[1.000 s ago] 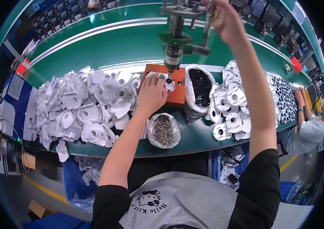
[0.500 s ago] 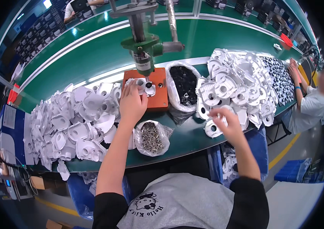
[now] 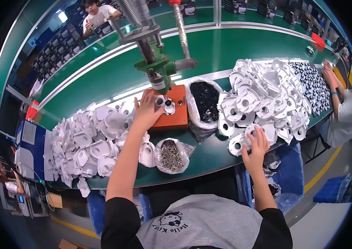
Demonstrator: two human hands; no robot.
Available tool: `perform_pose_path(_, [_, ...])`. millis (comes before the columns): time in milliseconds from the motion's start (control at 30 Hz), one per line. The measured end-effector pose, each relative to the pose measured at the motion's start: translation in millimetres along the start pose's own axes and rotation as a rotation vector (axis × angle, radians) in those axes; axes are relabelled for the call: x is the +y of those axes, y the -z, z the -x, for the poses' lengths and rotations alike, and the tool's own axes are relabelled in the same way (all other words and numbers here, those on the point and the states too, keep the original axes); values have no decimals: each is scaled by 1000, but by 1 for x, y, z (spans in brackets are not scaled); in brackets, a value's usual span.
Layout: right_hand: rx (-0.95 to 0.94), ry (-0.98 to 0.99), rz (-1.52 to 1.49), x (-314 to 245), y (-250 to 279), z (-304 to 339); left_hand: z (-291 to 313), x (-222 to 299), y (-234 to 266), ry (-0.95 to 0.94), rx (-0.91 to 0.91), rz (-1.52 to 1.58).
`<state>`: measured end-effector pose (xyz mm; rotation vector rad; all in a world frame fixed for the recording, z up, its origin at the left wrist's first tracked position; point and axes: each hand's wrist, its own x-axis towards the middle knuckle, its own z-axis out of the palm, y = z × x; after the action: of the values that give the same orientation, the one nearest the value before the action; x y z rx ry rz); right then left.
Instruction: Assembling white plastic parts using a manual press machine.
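White part (image 3: 235, 145) near the bench's (image 3: 211, 157) front edge looks light, stiff, best pinched by its rim; right hand (image 3: 257, 148) is at it, fingers parted, grip unclear; left hand (image 3: 147, 111) lies over a second part (image 3: 170, 111), hold unclear.

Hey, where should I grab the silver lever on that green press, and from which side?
Probably grip the silver lever high on its shaft, just under the red knob, coming from the right with the right hand. It stands nearly upright, looks slim enough to encircle, and rises right of the green press, while the left hand is down at the orange block.
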<state>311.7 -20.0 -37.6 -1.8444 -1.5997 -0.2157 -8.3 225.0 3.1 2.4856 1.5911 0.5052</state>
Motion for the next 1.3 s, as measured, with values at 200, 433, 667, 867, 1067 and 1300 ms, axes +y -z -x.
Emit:
perform_pose_path(200, [15, -44, -26, -3, -6, -4, -22, 7, 45, -146, -123, 6])
perform_pose_path(433, [34, -106, -16, 0, 1, -2, -42, -5, 69, 100, -489, 124])
perform_pose_path(667, [-12, -102, 21, 3, 0, -1, -69, -71, 51, 397, 96, 406])
perform_pose_path(867, [-109, -118, 88, 2, -1, -3, -28, -54, 43, 180, 157, 344])
perform_pose_path(1067, [-141, -138, 131, -4, -3, -6, 75, -9, 84, 389, -424, 428])
perform_pose_path(1300, [-162, -121, 184, -6, -9, -13, 159, 10, 72, 341, -226, 412])
